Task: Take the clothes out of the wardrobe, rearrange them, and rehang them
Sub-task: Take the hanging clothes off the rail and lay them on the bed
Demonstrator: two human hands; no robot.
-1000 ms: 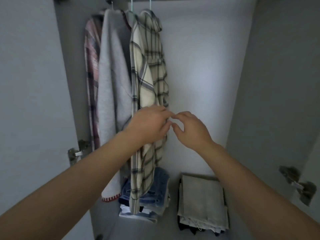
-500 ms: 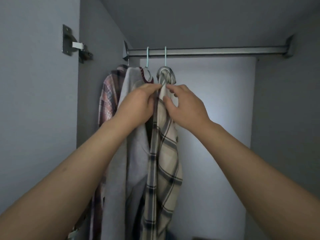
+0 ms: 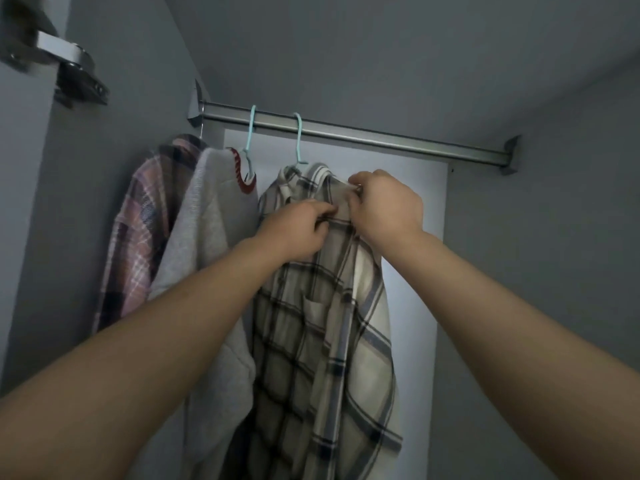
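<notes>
A cream plaid shirt hangs on a light-blue hanger from the metal rail. My left hand pinches the shirt's front edge just below the collar. My right hand pinches the collar fabric on the right side, slightly higher. To the left, a grey sweater with a red-trimmed neck hangs on a second light-blue hanger. A pink plaid shirt hangs at the far left against the wardrobe wall.
The rail's right half carries no hangers. A metal door hinge sticks out at the upper left. Grey wardrobe walls close in on both sides, and the ceiling panel sits just above the rail.
The cream plaid shirt has turned from edge-on to face me, showing its front and pocket. Both hands have shifted right along its collar. The view tilted up from the wardrobe floor a second ago.
</notes>
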